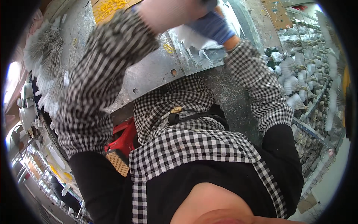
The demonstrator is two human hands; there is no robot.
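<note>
My left hand (169, 15), in a pale glove, is raised at the top edge of the view and blurred by motion. It looks closed, and what it grips is hidden. Against it is my right hand (213, 27), in a blue glove with a bare patch near the wrist. That hand seems curled too, its fingertips mostly behind the left. A small dark bit shows above where the two hands meet. Beneath them lies a white, sheet-like or bristly mass (195, 38), too blurred to name, on the metal worktable (149, 71).
Yellow rings or bands (110, 9) lie on a board at the back left. Bundles of white-tipped wire brushes (46, 48) are heaped along the left side. A rack (313, 71) on the right holds many more. A red stool or chair (122, 136) stands beside my lap.
</note>
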